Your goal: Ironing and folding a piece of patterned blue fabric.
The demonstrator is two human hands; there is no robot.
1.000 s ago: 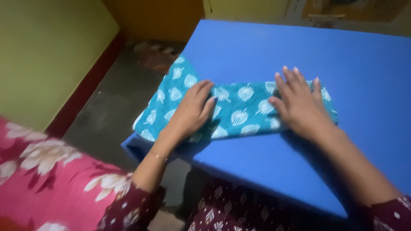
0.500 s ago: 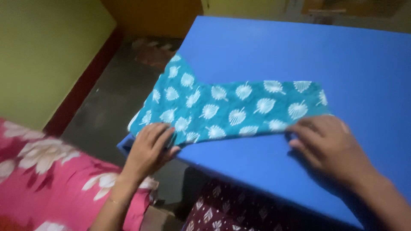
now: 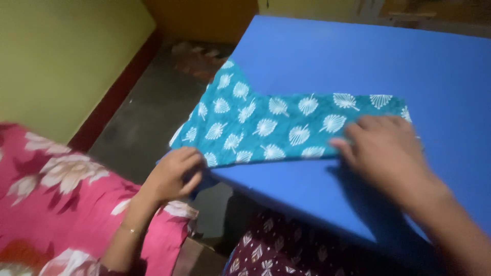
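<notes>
Teal leaf-print cloth (image 3: 276,128): folded strip on the blue bench (image 3: 409,66), long axis left to right, left end angled away and overhanging the edge. Left hand (image 3: 174,174) pinches the near-left corner. Right hand (image 3: 386,148), fingers spread, presses the right end; motion-blurred.

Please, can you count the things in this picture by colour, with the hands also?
Teal: 1, leaf-print cloth
Blue: 1, table
Pink: 1, floral fabric
Hands: 2, left hand at the cloth's near corner, right hand on its right end
Total: 5
</notes>
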